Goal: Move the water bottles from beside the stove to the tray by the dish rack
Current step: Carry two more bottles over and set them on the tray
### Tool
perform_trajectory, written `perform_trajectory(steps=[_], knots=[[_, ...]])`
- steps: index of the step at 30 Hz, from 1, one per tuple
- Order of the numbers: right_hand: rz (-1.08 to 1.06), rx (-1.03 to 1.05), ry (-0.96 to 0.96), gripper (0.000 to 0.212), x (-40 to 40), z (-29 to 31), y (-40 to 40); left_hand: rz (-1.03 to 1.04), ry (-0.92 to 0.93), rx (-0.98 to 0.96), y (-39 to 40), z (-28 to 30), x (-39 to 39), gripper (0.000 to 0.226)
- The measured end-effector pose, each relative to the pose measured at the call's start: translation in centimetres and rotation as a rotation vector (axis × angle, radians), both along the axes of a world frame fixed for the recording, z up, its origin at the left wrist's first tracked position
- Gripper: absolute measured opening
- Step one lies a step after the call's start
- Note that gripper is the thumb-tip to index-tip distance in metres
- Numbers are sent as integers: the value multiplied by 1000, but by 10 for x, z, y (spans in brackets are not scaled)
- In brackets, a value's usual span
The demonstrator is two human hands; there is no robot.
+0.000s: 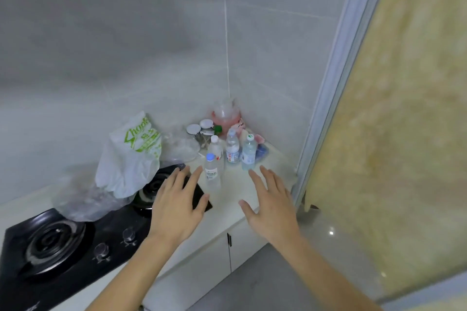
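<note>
Several small clear water bottles stand on the pale counter in the corner, right of the stove. The nearest, a blue-capped bottle (pixel 211 171), stands in front. Behind it are a white-capped bottle (pixel 216 147), a red-labelled bottle (pixel 232 147) and a green-capped bottle (pixel 249 151). My left hand (pixel 178 206) hovers open over the stove's right edge, its fingertips just left of the blue-capped bottle. My right hand (pixel 271 206) is open over the counter, its fingers a little short of the green-capped bottle. Neither hand touches a bottle. No tray or dish rack is in view.
A black gas stove (pixel 50 242) fills the lower left, with a white shopping bag (pixel 131 159) and clear plastic bags on it. Jars with white lids (pixel 199 129) and a pink jug (pixel 226 116) crowd the tiled corner. A door frame (pixel 328 98) bounds the counter's right end.
</note>
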State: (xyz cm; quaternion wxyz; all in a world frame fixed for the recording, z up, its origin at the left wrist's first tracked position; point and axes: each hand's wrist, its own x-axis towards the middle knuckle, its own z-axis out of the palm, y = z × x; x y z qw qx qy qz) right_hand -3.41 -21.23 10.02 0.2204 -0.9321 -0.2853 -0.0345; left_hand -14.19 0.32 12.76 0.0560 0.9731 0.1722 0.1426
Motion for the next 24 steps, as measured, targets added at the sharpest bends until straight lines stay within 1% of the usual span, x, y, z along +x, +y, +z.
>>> perform_trajectory(steps=[3, 9, 13, 16, 18, 21, 24], knots=[[41, -65, -6, 76, 63, -10, 16, 48, 44, -19, 14, -7, 45, 68], [65, -206, 65, 74, 177, -41, 63, 109, 192, -114, 47, -52, 129, 69], [40, -263, 110, 74, 247, -63, 92, 162, 289, -251, 75, -81, 196, 70], [18, -287, 118, 74, 292, -71, 109, 189, 351, -300, 96, -107, 234, 71], [11, -287, 138, 72, 319, -73, 119, 180, 387, -305, 102, -120, 250, 67], [41, -293, 166, 61, 352, -83, 131, 180, 416, -256, 106, -132, 260, 50], [109, -296, 168, 39, 365, -97, 135, 184, 372, -229, 104, -140, 259, 38]])
